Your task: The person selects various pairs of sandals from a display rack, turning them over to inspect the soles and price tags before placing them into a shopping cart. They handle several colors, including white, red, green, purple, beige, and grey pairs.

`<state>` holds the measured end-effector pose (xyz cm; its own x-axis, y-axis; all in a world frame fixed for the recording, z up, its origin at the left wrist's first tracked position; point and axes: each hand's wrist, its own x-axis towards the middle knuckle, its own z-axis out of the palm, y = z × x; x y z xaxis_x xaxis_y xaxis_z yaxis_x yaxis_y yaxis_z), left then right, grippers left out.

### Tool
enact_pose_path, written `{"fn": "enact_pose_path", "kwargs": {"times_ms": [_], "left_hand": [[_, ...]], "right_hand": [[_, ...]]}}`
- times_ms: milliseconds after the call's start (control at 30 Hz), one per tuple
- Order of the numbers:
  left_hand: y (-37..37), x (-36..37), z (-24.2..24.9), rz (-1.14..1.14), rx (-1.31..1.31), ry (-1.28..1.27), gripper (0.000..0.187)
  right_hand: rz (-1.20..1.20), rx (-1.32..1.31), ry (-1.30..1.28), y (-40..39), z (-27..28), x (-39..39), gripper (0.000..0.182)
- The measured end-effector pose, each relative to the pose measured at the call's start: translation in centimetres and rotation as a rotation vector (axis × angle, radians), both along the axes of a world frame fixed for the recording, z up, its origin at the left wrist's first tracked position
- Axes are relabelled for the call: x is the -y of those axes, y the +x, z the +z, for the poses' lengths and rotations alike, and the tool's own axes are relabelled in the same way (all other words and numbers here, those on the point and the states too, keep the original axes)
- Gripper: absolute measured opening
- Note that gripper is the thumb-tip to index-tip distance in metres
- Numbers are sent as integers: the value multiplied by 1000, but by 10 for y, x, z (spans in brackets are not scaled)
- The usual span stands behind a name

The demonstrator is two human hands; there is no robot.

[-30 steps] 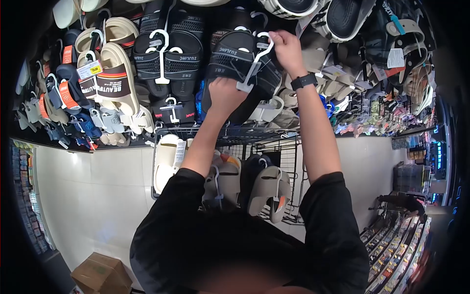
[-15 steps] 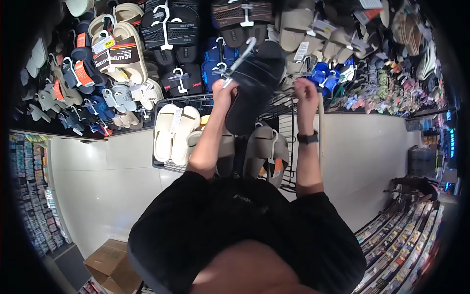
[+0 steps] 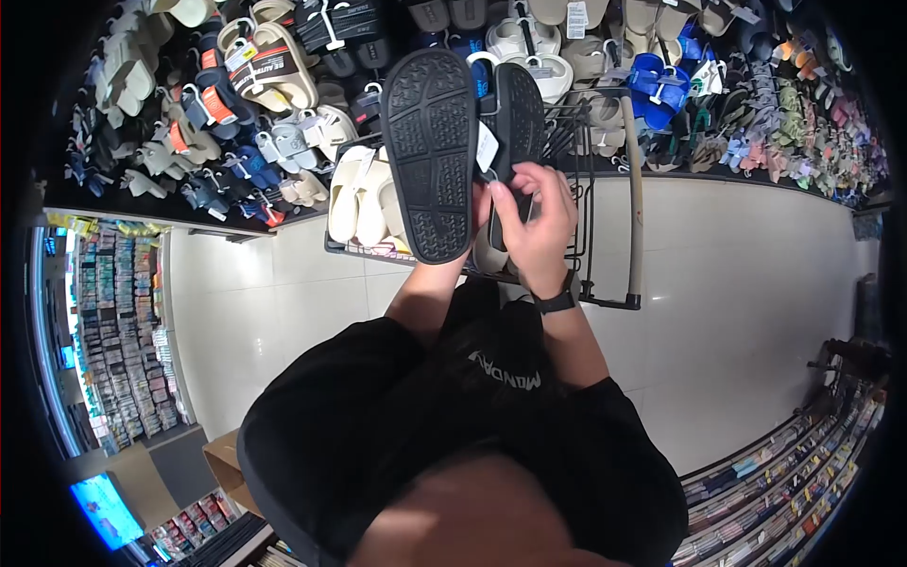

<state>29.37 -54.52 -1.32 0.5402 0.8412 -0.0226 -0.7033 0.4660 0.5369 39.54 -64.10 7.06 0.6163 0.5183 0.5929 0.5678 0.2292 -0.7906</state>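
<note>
A pair of black slide sandals [image 3: 430, 156] is held up in front of me, ridged soles towards me. A white paper tag [image 3: 487, 148] hangs between the two. My left hand [image 3: 480, 210] grips the pair from behind; most of its fingers are hidden by the nearer sole. My right hand [image 3: 541, 227] is at the lower part of the second sandal [image 3: 520, 109], just below the tag. Its thumb and forefinger are apart, with the fingertips close to or touching that sandal. A dark watch band [image 3: 556, 300] is around my right wrist.
Behind the sandals stands a wire shopping cart [image 3: 635, 213] holding cream slides [image 3: 364, 200]. Racks of hanging footwear, including blue slides [image 3: 658, 90], line the far side. A cardboard box [image 3: 227, 463] sits at lower left, and goods shelves [image 3: 794, 463] stand at lower right.
The black sandals have turned from a slanted position to upright, soles facing me. My right hand has moved left and down to them. The view has shifted, showing more of the cart's right end.
</note>
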Motion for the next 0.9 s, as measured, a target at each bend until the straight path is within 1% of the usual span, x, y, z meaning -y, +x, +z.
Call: {"fn": "enact_pose_path", "kwargs": {"times_ms": [67, 167, 200, 267, 400, 533, 567, 667, 700, 800, 833, 900], "left_hand": [[-5, 8, 5, 1, -7, 21, 14], [-18, 14, 13, -2, -21, 46, 14], [-24, 12, 15, -4, -24, 54, 14], [-38, 10, 19, -6, -29, 64, 14], [-72, 7, 22, -39, -19, 77, 14], [-108, -7, 27, -52, -10, 93, 14], [-117, -10, 28, -52, -2, 93, 15], [-145, -18, 23, -52, 2, 78, 15], [-153, -20, 22, -54, 2, 70, 15], [-174, -23, 11, -73, -2, 39, 16], [-179, -23, 6, -80, -12, 26, 16], [-191, -21, -2, -97, -30, -8, 16]], "right_hand": [[16, -30, -67, -4, 11, 0, 19], [131, -246, -94, -9, -9, 2, 12], [248, -456, 26, -11, -12, 4, 9], [327, -735, 113, -14, -11, 19, 9], [360, -839, 187, -35, -5, 34, 6], [344, -839, 209, -71, 5, 29, 2], [372, -859, 257, -84, 3, 23, 1], [156, -619, 104, -123, 7, 12, 5], [-65, -250, -77, -135, 10, 13, 3], [-154, 598, 294, -160, 4, 2, 16], [-174, 691, 222, -169, -1, 3, 30], [-166, 670, 96, -185, -18, 8, 34]]}}
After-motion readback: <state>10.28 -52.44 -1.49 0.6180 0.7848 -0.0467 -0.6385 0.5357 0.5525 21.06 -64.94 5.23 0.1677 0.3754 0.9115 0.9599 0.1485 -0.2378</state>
